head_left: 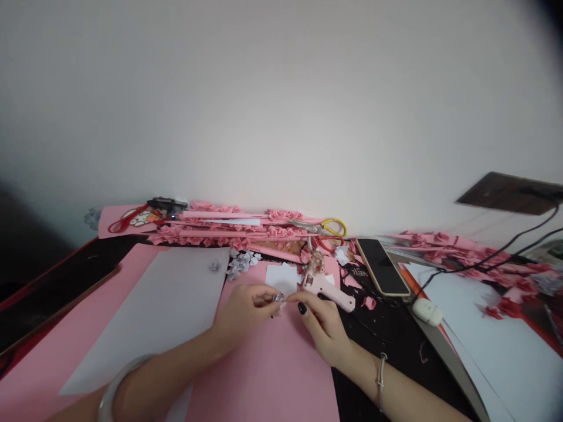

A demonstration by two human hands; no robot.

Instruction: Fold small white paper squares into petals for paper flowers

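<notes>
My left hand (pixel 241 310) pinches a small grey-lavender paper flower (pixel 278 298) between thumb and fingers, above a pink sheet (pixel 268 375). From the other side my right hand (pixel 323 325) meets it, index fingertip at the flower's right edge and the other fingers curled. The thumb, with a dark nail, lies just below that index finger. Fingers partly hide the flower. Just beyond the hands are a white paper piece (pixel 281 275) and a pale pink glue gun (pixel 329 291). A cluster of lavender paper flowers (pixel 241 264) lies behind my left hand.
Long pink paper-flower stems (pixel 220 232) line the wall, with yellow-handled scissors (pixel 319 227) on them. A phone (pixel 382 266), a white earbud case (pixel 427 312) and white sheets (pixel 497 340) lie to the right. Black cables (pixel 488 261) hang from a wall socket plate (pixel 505 192).
</notes>
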